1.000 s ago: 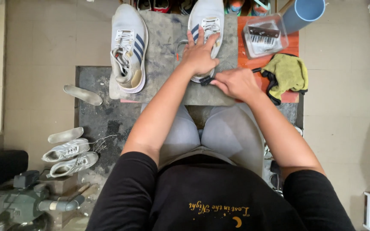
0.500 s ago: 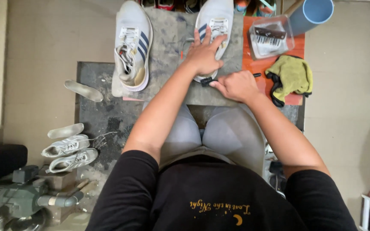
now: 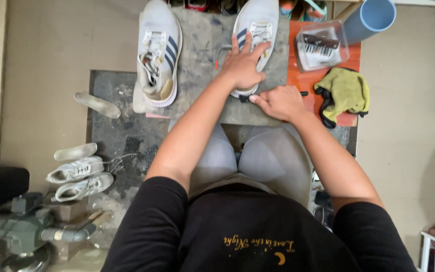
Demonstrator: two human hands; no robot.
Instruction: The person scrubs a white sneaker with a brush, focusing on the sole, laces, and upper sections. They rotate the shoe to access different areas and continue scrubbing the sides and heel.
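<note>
Grey and scuffed, the bench (image 3: 202,65) fills the upper middle of the frame. On it, the left hand (image 3: 242,65) lies spread flat on a white sneaker (image 3: 258,22), pressing it down. Just below, the right hand (image 3: 278,102) pinches a small dark tool (image 3: 302,93) at the sneaker's heel. A second sneaker (image 3: 158,53) lies at upper left, a yellow cloth (image 3: 346,90) at right.
</note>
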